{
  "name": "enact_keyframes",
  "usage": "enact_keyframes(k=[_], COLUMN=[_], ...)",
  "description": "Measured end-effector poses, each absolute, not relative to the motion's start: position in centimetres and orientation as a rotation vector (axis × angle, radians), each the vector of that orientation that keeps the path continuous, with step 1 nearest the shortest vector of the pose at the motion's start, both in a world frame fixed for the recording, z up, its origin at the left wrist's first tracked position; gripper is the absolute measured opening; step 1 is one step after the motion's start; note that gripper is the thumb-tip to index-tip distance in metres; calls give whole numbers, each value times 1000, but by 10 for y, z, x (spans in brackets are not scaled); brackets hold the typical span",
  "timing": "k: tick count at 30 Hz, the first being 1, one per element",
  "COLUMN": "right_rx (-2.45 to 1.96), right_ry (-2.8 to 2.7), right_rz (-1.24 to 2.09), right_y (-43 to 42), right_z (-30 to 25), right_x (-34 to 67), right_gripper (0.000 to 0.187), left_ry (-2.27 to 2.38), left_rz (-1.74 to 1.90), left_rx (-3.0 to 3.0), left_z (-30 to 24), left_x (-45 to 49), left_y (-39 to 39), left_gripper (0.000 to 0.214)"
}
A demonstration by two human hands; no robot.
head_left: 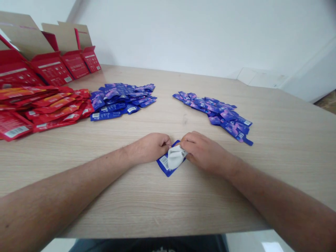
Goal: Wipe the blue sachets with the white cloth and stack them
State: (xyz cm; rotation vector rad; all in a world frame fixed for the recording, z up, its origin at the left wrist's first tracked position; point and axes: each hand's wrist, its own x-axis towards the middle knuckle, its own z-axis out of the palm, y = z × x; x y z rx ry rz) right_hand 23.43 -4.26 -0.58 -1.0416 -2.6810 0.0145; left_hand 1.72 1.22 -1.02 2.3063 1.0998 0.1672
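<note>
Here, the fingertips (166, 140) of the left hand (148, 148) are closed in a pinch on the upper corner of a blue sachet (163, 164). The fingers (187, 142) of the right hand (207, 153) are curled down over a crumpled white cloth (175, 156), which is pressed against the sachet's face. The sachet is laid on the table between the two hands, turned corner-up, with its barcode showing at the lower left.

The surface is a pale wood-grain tabletop (168, 206), on which both forearms are rested. Its near edge is seen beyond the hands, below the arms. Its far edge is seen running close to a white wall (183, 35), and a strip of wood floor (327, 101) is glimpsed at far right.

Two loose heaps of blue sachets are spread ahead of the hands, one (122, 99) to the left and one (214, 112) to the right, with a wide band of tabletop between them. Further left, a heap of red sachets (44, 108) is piled, touching the left blue heap. Red cartons (52, 68) are stood behind it with their flaps raised.
</note>
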Motion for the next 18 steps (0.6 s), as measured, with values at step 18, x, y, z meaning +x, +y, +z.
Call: enact_keyframes(k=[18], right_rx=[-868], right_ry=[-2756], right_rz=[8], right_y=[-50], right_z=[-7], right_x=[225], right_gripper=[15], left_ry=[1056], left_rz=[148], left_rx=[2327], left_z=[-10], left_x=[16], left_y=[13], left_gripper=[20])
